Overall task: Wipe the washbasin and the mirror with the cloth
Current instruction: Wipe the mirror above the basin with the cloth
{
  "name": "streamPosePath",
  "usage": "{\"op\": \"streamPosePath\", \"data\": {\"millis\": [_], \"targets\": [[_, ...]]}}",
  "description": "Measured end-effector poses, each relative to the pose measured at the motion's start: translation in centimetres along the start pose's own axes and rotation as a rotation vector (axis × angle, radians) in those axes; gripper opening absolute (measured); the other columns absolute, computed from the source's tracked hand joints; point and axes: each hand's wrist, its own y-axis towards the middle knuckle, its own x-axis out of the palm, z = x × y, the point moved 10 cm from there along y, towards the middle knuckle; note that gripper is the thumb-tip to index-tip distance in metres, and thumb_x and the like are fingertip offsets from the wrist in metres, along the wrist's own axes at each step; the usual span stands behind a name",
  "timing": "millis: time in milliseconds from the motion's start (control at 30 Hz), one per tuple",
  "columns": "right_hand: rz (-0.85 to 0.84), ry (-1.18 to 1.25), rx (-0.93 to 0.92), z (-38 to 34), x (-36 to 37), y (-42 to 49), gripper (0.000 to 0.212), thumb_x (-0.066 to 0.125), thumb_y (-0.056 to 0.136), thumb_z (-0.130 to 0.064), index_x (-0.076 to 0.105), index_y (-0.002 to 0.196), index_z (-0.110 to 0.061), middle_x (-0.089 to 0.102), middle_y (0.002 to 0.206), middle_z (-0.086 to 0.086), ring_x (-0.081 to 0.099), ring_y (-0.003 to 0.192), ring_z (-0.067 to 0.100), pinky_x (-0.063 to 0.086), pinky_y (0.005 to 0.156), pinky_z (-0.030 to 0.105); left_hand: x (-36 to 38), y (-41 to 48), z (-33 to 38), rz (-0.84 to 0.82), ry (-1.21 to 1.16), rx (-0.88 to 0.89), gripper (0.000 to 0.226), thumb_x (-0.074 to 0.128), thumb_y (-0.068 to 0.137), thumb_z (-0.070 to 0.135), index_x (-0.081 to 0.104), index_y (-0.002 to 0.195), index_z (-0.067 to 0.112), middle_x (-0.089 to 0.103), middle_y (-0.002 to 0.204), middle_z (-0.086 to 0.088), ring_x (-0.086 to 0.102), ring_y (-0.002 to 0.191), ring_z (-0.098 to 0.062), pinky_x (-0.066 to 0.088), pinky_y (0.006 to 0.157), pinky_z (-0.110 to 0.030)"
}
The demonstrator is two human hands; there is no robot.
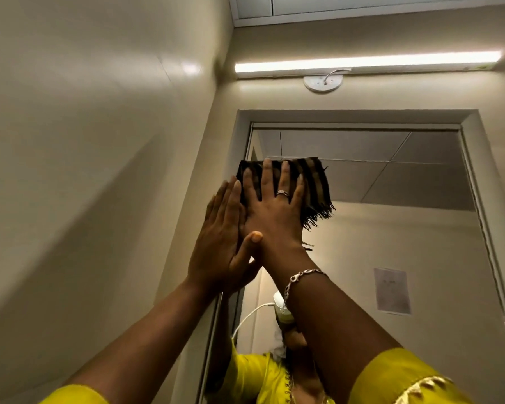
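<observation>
Pressing against the mirror [405,243] near its upper left corner, the striped fringed cloth [315,183] sits under the right grip [274,208], whose fingers are straight and spread, clasping nothing. At the mirror's left edge the left grip [222,243] is flat too, its thumb touching the right one. Above the mirror glows a tube light [362,61].

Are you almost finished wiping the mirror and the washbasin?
Done: hard to say; the washbasin is out of view and the mirror shows no clear wiped patch. In hand: the right hand presses the striped cloth flat on the mirror's upper left part, and the left hand rests against it. Left: probably the glass lower down and to the right.
</observation>
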Motion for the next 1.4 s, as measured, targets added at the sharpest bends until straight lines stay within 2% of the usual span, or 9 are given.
{"op": "streamPosePath", "data": {"millis": [267,433,567,700,933,1133,1400], "targets": [[0.038,0.066,-0.049,1.1,-0.5,-2.3,0.063,0.005,0.090,-0.051,-0.006,0.147,-0.027,-0.015,0.156,0.009,-0.022,0.140,0.034,-0.018,0.110,0.050,0.4,0.1,-0.1,-0.012,0.059,-0.021,0.082,0.007,0.087,0.066,0.010,0.141,0.004,0.012,0.150,-0.012,0.006,0.140,-0.020,0.008,0.115,-0.037],[0.063,0.094,-0.057,3.7,-1.3,-3.9,0.064,0.013,0.088,-0.051,0.006,0.148,-0.029,-0.005,0.157,0.006,-0.015,0.142,0.031,-0.012,0.114,0.048,1.2,0.1,-0.2,-0.079,0.171,-0.024,0.087,0.005,0.086,0.068,0.010,0.142,0.001,0.010,0.152,-0.015,0.002,0.141,-0.020,-0.001,0.114,-0.027],[0.076,0.085,-0.034,6.5,-1.8,-4.9,0.062,0.016,0.089,-0.052,0.006,0.147,-0.032,-0.004,0.158,0.003,-0.014,0.143,0.028,-0.017,0.110,0.041,1.6,0.1,0.0,-0.131,0.281,-0.010,0.091,0.002,0.086,0.068,0.013,0.141,-0.003,0.011,0.151,-0.019,0.004,0.140,-0.025,-0.004,0.113,-0.025],[0.120,0.066,0.012,10.2,-2.5,-6.3,0.060,0.021,0.092,-0.052,0.010,0.147,-0.032,0.001,0.158,0.003,-0.009,0.144,0.028,-0.016,0.110,0.038,1.9,0.0,0.1,-0.154,0.355,0.004,0.094,0.002,0.085,0.069,0.014,0.140,-0.006,0.011,0.150,-0.021,0.006,0.140,-0.029,-0.007,0.113,-0.022],[0.122,0.004,0.100,16.9,-3.5,-8.0,0.060,0.020,0.091,-0.053,0.012,0.147,-0.031,0.003,0.158,0.003,-0.007,0.144,0.026,-0.008,0.115,0.042,2.3,0.2,-1.0,-0.175,0.391,-0.016,0.092,0.003,0.084,0.071,0.007,0.142,-0.001,0.006,0.152,-0.018,0.001,0.141,-0.025,-0.011,0.113,-0.021],[0.111,-0.043,0.181,21.7,-4.3,-9.2,0.070,0.000,0.083,-0.058,0.006,0.147,-0.032,0.001,0.158,0.003,-0.007,0.144,0.026,-0.007,0.115,0.042,2.2,-0.5,-1.3,-0.208,0.413,-0.008,0.089,0.005,0.085,0.069,0.006,0.142,0.000,0.005,0.152,-0.018,0.001,0.141,-0.026,-0.010,0.114,-0.023],[0.164,-0.027,0.259,22.7,-4.4,-10.1,0.068,0.005,0.086,-0.056,0.013,0.147,-0.028,0.008,0.157,0.008,0.001,0.144,0.031,-0.004,0.114,0.045,2.1,-1.8,-1.1,-0.252,0.408,0.012,0.088,0.007,0.087,0.067,0.008,0.142,-0.002,0.008,0.151,-0.020,0.003,0.141,-0.026,-0.009,0.113,-0.021]]}}
